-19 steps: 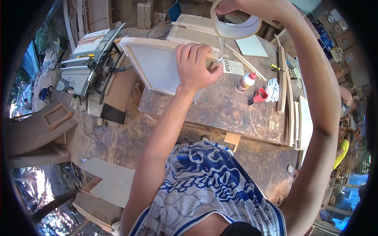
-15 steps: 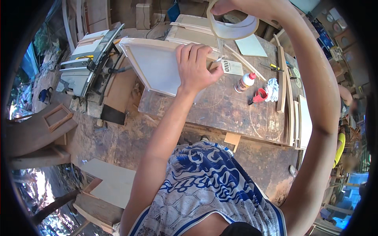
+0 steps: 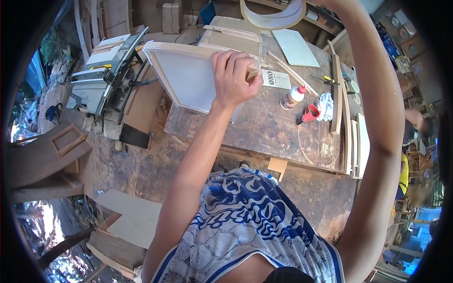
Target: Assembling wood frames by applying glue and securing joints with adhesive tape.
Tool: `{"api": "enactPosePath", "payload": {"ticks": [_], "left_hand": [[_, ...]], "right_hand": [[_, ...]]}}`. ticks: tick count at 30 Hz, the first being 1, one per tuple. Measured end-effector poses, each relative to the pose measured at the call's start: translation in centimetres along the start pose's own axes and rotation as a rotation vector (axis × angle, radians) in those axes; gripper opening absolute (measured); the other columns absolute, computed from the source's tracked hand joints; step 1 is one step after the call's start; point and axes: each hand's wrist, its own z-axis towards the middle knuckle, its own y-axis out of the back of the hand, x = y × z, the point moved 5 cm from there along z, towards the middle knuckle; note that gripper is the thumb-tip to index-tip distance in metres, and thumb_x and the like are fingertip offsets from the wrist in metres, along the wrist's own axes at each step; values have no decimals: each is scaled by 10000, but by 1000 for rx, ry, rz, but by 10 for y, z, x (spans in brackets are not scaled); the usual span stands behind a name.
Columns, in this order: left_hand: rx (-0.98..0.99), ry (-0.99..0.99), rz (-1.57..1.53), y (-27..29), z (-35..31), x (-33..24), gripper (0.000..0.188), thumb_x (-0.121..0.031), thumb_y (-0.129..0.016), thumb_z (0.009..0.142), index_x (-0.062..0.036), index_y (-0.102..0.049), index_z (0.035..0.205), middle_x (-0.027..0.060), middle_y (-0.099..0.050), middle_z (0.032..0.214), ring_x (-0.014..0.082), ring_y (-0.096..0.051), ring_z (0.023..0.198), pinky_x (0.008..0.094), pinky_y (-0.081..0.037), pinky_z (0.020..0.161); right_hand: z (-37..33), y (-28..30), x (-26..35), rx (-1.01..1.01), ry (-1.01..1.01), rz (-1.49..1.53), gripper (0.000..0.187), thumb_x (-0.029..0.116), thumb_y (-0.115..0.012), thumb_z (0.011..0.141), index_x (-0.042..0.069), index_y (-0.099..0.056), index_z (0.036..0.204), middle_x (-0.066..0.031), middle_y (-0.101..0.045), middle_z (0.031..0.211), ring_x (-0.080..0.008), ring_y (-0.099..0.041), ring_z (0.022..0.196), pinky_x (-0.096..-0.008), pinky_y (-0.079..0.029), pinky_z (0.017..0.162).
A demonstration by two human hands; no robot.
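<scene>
My left hand (image 3: 236, 78) is closed over the top edge of a shallow wooden frame with a pale panel (image 3: 188, 75), which stands tilted at the workbench's far left corner. The fingers curl over the rim and the thumb presses near its right end. Shiny clear film shows along the frame's rim. High at the upper edge, a wide roll of clear tape (image 3: 276, 20) is held up in the air by my right hand (image 3: 328, 3). Most of that hand is cut off by the picture's edge, so its fingers are hidden.
On the wooden workbench (image 3: 264, 137) are a white glue bottle with a red cap (image 3: 292, 97), a red tape dispenser (image 3: 310, 113), a crumpled cloth (image 3: 325, 106), a printed card (image 3: 276, 79) and wood strips (image 3: 336, 94). A table saw (image 3: 101, 78) stands left. Another person (image 3: 404, 174) is at far right.
My right hand has risen farther, mostly out of the picture, and the tape roll has shifted up and slightly left. My left hand keeps its grip on the frame.
</scene>
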Motion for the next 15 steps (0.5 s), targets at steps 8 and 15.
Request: {"api": "enactPosePath", "payload": {"ticks": [8, 15], "left_hand": [[5, -28, -18, -4, 3, -1, 380, -169, -782, 652, -104, -602, 980, 42, -664, 1007, 288, -579, 991, 481, -410, 942], [89, 341, -344, 21, 27, 5, 757, -183, -840, 812, -22, -359, 1374, 230, -499, 1356, 318, -598, 1102, 436, -510, 943]], "right_hand": [[16, -8, 17, 32, 81, 24, 428, 336, -773, 758, 35, -744, 1061, -187, -751, 1079, -287, -727, 1017, -415, -576, 855], [57, -43, 72, 126, 236, 10, 429, 382, -775, 763, 40, -765, 1022, -189, -756, 1068, -292, -734, 1007, -422, -581, 851]]}}
